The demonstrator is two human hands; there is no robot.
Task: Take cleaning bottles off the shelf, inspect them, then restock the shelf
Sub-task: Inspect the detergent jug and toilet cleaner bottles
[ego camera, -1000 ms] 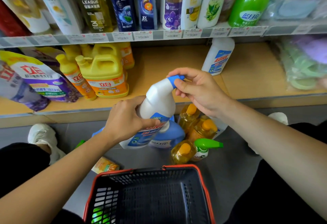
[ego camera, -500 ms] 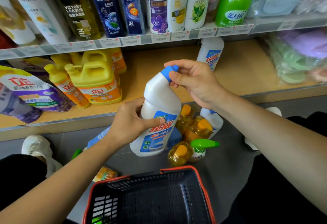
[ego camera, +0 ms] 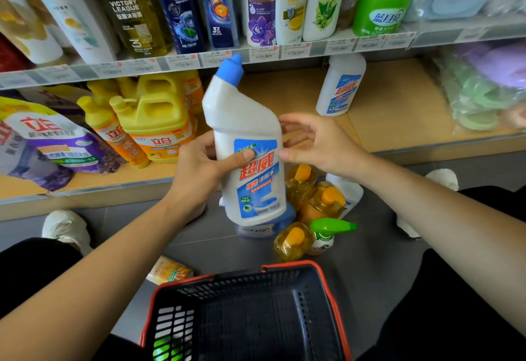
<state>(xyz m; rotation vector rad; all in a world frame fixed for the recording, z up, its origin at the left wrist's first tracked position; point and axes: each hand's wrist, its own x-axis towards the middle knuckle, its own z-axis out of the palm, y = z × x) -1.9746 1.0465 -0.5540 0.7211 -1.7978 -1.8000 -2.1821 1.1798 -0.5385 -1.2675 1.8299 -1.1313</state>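
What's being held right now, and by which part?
The left hand grips the white bottle round its middle, thumb across its front. The right hand is open beside it, holding nothing.

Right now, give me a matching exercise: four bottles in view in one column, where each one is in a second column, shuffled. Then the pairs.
Things:
1. blue-capped bottle
2. second white bottle
3. green-topped bottle
4. yellow jug

Places:
A. on the floor, beside orange-capped bottles
B. standing on the wooden shelf, right of centre
C. gripped by the left hand
D. on the wooden shelf, left side, next to pouches

Pairs: 1-C, 2-B, 3-A, 4-D
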